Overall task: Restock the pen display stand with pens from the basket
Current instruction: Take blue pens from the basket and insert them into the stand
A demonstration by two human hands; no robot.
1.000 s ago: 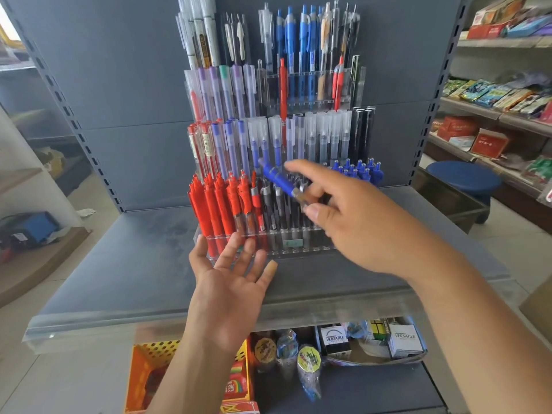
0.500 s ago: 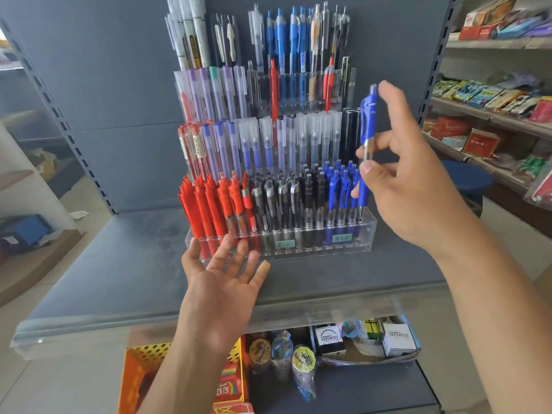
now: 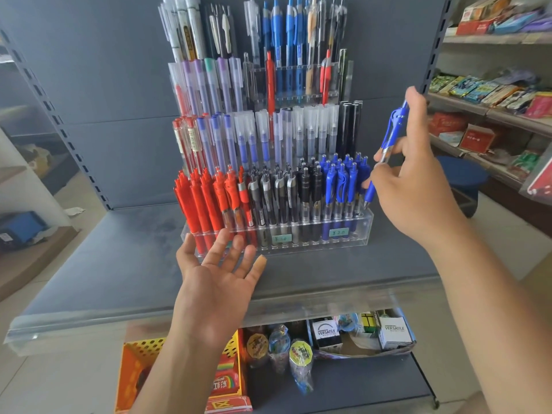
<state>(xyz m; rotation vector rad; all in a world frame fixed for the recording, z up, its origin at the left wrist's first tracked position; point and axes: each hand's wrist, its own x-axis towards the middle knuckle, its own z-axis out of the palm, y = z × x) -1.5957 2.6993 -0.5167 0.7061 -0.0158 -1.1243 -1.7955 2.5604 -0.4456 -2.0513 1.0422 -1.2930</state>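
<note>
1. Shelf [image 3: 119, 264]: grey board. It carries the stand towards its back edge, approx mid-width.
2. Pen stand [image 3: 363, 231]: clear plastic, stepped tiers, upright on the shelf. Front row has red pens [image 3: 203, 201] at the left end, black/grey in the middle and blue pens [image 3: 340, 186] at the right end. Looks nearly full.
3. Basket [image 3: 140, 360]: orange w/ holed sides, below the shelf's front edge on the left, partly behind the left forearm. Can't tell what's in it.
4. Left hand [image 3: 218, 282]: palm up, fingers straight & spread, holds nothing. Fingertips are at the stand's front left corner; touching or not, can't tell.
5. Right hand [image 3: 418, 180]: at the stand's right end. Thumb + fingers pinch one blue pen round the barrel, forefinger up by the clip end.
6. Blue pen [image 3: 391, 135]: tilted, tip down. The tip is just beside the last blue pens at the front row's right end, not yet seated.
7. Step, as I judge it: slotting one pen into the blue section.
8. Nxt move prob. needs:
   - bring the pen upright
   - line the tip up w/ a free hole at the right end (hole too small to make out)
   - lower it straight and let go
9. Neighbours' clips crowd close, so come in from above, not sideways. After that, back to the basket for more.
</note>
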